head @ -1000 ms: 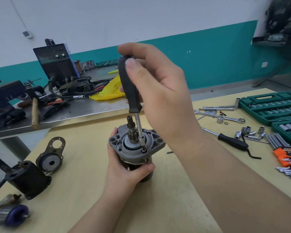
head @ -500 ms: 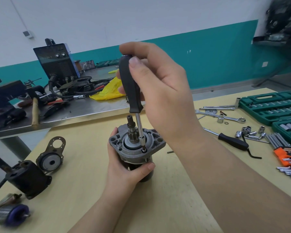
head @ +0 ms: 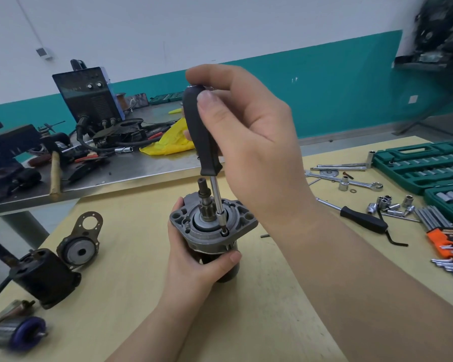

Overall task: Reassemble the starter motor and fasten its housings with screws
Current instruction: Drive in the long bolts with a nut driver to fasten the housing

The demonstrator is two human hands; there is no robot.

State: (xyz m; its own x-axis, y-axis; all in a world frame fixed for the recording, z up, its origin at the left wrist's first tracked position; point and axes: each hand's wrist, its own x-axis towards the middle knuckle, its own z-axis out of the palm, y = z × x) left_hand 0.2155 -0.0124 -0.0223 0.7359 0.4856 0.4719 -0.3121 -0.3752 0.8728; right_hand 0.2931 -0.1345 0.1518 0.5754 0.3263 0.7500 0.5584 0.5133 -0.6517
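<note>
The starter motor (head: 242,222) stands upright on the wooden table (head: 259,309), grey flanged housing on top, pinion shaft sticking up. My left hand (head: 194,262) grips the dark motor body below the flange. My right hand (head: 249,131) holds a black-handled screwdriver (head: 200,134) upright by its handle; its tip sits in a screw (head: 224,233) at the flange's front right. A black motor housing (head: 46,279), an end cover with bracket (head: 80,250) and an armature (head: 16,334) lie at the left.
Green socket sets (head: 424,165), loose sockets (head: 389,205), wrenches, a second black-handled driver (head: 361,222) and orange-holder hex keys (head: 447,231) fill the table's right side. A metal bench (head: 131,168) behind carries a welder box, cables, a yellow bag and a hammer.
My right hand has shifted its fingers slightly on the screwdriver handle, as in turning it. The motor and my left hand stay in place.
</note>
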